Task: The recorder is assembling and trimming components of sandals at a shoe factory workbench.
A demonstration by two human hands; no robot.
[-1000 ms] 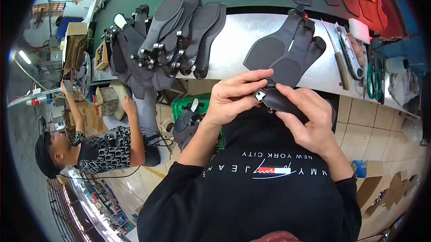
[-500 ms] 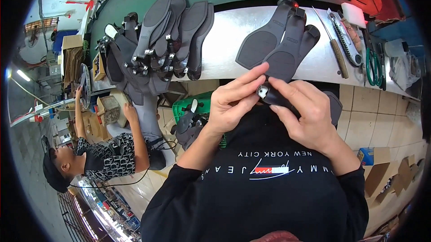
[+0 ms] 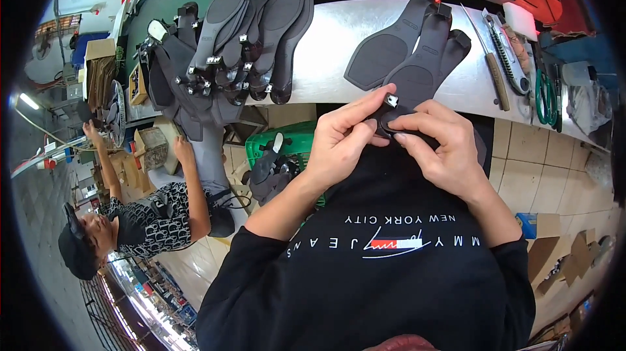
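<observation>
In front of my chest I hold a black heeled shoe sole (image 3: 386, 118) between both hands. Its heel end, with a small shiny patch, points up and away from me. My left hand (image 3: 340, 141) is closed around the heel side, fingers along it and thumb against it. My right hand (image 3: 445, 149) pinches the sole's other side between thumb and fingers. The part under my fingers is hidden. Just beyond my hands, several dark grey heeled soles (image 3: 417, 67) lie overlapping on the metal table.
A pile of heeled soles (image 3: 225, 31) covers the metal table's (image 3: 326, 44) left part. At right lie a wooden-handled pointed tool (image 3: 497, 84), a cutter knife (image 3: 520, 78), green-handled scissors (image 3: 546, 97) and a white block (image 3: 520, 22). A green crate (image 3: 258, 144) holds more soles. A co-worker (image 3: 156, 217) sits at left.
The held sole has turned, so its heel end points away from me. My right fingers have shifted along it. The co-worker's far hand has moved away from the fan, down and left.
</observation>
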